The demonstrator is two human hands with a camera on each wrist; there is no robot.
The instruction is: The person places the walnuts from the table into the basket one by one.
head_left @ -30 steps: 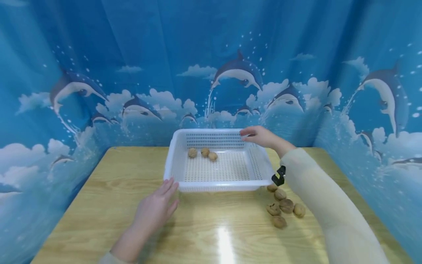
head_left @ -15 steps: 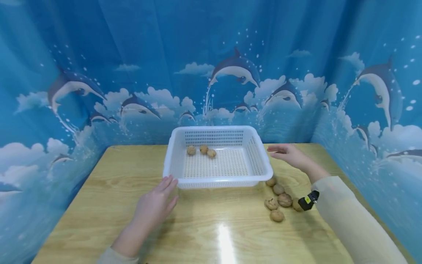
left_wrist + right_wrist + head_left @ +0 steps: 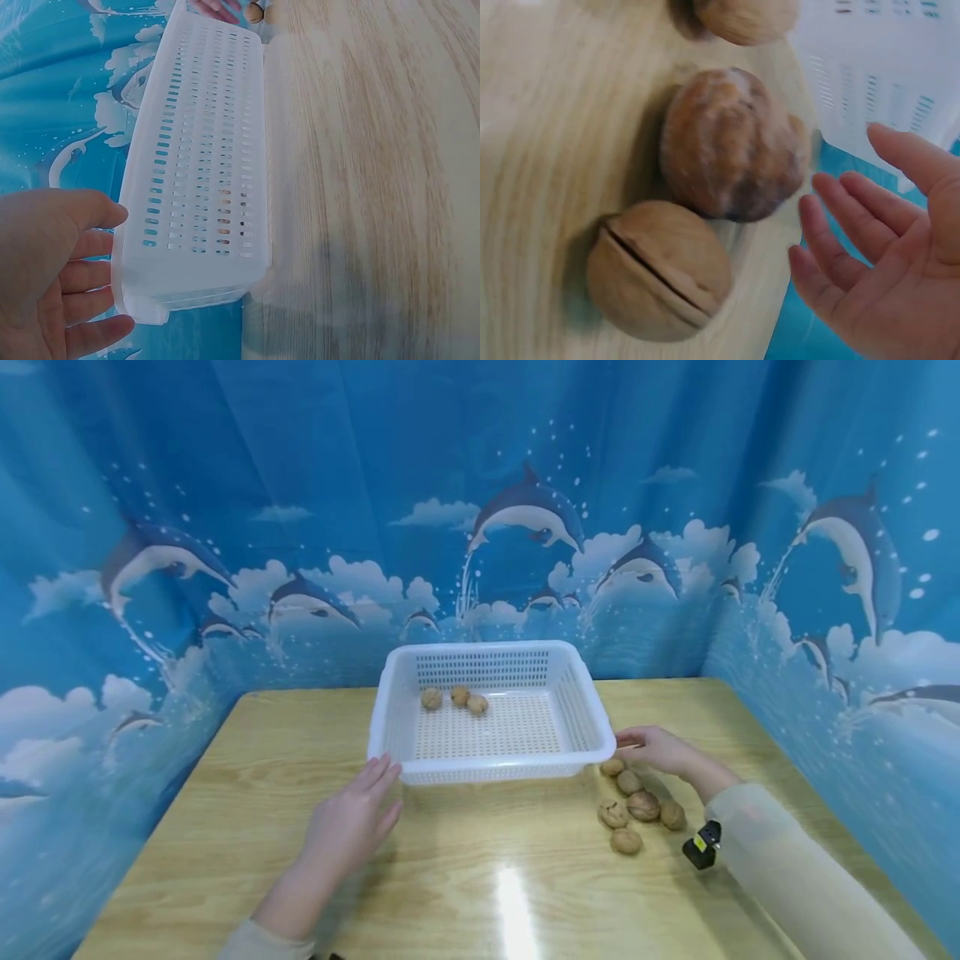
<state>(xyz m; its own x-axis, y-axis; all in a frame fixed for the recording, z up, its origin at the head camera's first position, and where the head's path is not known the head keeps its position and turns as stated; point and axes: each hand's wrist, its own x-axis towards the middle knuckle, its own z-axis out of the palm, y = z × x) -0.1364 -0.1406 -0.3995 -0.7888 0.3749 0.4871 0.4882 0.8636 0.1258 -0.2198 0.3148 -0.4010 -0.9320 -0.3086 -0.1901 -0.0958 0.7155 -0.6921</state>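
A white perforated plastic basket [image 3: 491, 767] stands on the table, with three walnuts [image 3: 460, 696] in its far left part. My left hand [image 3: 351, 821] rests its straight fingers on the basket's near left corner; the left wrist view shows the thumb and fingers at the rim. Beside the basket's right wall, my right hand [image 3: 660, 752] is over a loose group of walnuts [image 3: 643, 806]. Its fingers [image 3: 826, 259] are spread and relaxed in the right wrist view, holding nothing, close to a dark wrinkled walnut [image 3: 731, 146] and a walnut with an open seam [image 3: 658, 271].
The wooden table [image 3: 300, 735] is bordered at the back and sides by a blue curtain [image 3: 315, 460] printed with dolphins. A small black device [image 3: 702, 845] is at the right sleeve.
My right hand has moved from above the basket's back right corner, out to the right, then down toward the walnuts. My left hand stays at the basket's corner.
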